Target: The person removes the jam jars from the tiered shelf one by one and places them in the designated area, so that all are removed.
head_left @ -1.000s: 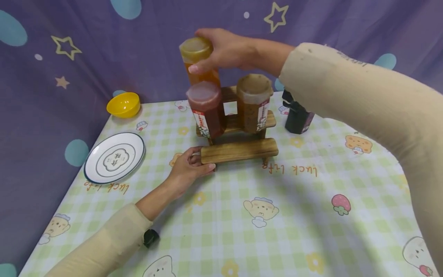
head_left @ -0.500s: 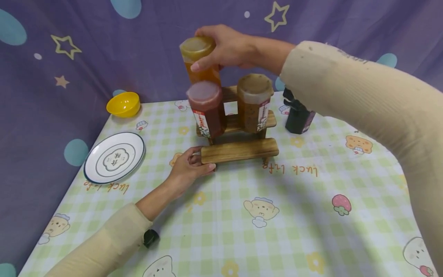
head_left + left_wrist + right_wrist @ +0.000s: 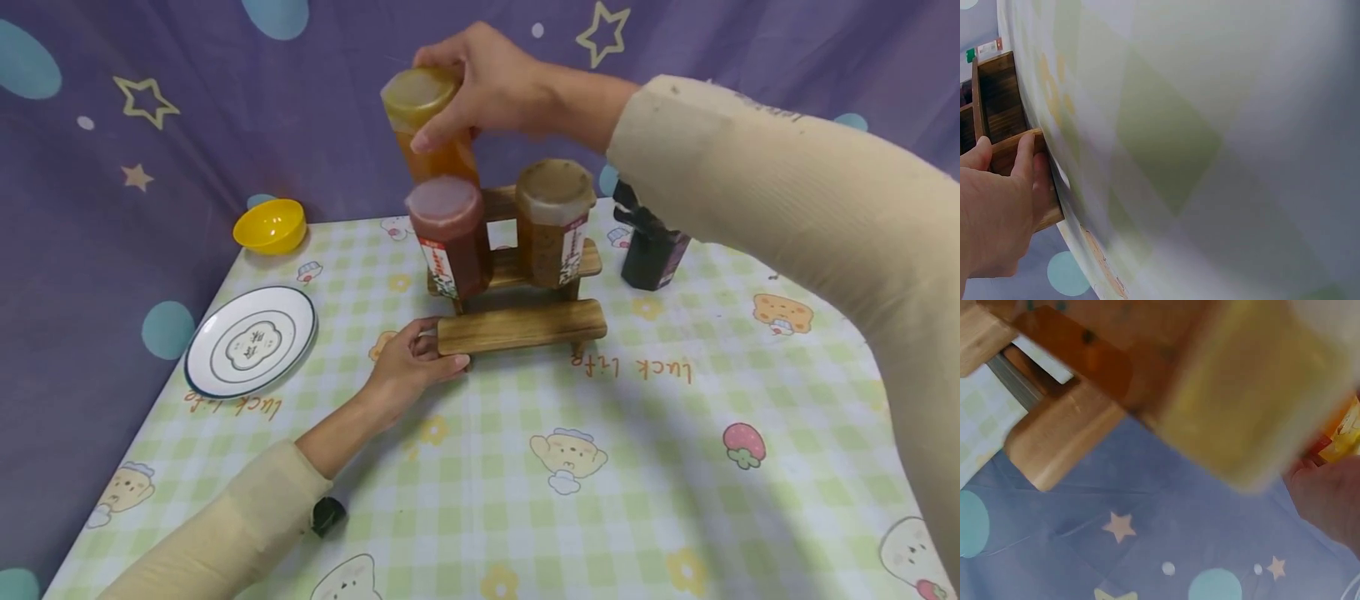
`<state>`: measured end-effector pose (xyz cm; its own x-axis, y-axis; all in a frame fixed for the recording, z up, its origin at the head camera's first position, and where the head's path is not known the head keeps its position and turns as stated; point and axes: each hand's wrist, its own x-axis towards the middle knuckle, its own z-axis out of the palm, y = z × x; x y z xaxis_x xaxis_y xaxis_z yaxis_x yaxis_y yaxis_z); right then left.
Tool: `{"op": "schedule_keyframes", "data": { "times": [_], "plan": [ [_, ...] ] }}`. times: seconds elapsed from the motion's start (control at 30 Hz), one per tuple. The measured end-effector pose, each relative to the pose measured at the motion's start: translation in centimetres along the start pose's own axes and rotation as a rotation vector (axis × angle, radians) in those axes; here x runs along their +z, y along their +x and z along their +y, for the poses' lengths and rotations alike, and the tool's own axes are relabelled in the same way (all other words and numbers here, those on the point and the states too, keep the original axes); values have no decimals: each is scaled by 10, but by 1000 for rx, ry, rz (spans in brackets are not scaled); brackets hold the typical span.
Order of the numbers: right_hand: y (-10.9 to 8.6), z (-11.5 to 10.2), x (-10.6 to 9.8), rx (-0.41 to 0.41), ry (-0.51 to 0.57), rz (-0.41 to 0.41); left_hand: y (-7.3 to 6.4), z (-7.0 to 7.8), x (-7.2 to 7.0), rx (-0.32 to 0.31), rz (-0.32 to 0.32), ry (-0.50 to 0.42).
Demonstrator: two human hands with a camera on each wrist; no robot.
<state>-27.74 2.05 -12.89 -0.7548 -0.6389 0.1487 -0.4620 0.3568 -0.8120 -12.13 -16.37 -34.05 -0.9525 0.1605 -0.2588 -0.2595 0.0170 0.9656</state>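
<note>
A three-tier wooden rack stands on the table. My left hand grips the left end of its lowest shelf, with thumb at the front; the left wrist view shows the fingers on the wood. Above the rack's back left, my right hand holds a jar of orange contents with a yellow lid, thumb in front and slightly tilted. Its lower part is hidden behind a red jar on the middle shelf. Beside that one sits a brown jar, which looms blurred in the right wrist view.
A dark jar stands right of the rack, partly behind my right sleeve. To the left are a white plate and a yellow bowl. A purple curtain hangs behind the checked tablecloth.
My right hand has risen a little with the orange jar, whose lid now sits higher and slightly further left. The left hand keeps its grip on the rack.
</note>
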Motion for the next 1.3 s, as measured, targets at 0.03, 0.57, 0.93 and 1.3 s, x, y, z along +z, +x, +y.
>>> {"op": "schedule_keyframes", "data": {
  "times": [0.03,0.57,0.93,1.3],
  "plan": [
    [-1,-3,-2,-2,-5,15,0,0,0,0,-1,0],
    [-19,-9,-48,16,-54,57,2,0,1,-1,7,49],
    [-44,11,-74,25,-45,146,2,0,-1,-6,6,12],
    [-64,27,-95,127,-79,206,2,0,-2,-1,1,31]
  ]
}}
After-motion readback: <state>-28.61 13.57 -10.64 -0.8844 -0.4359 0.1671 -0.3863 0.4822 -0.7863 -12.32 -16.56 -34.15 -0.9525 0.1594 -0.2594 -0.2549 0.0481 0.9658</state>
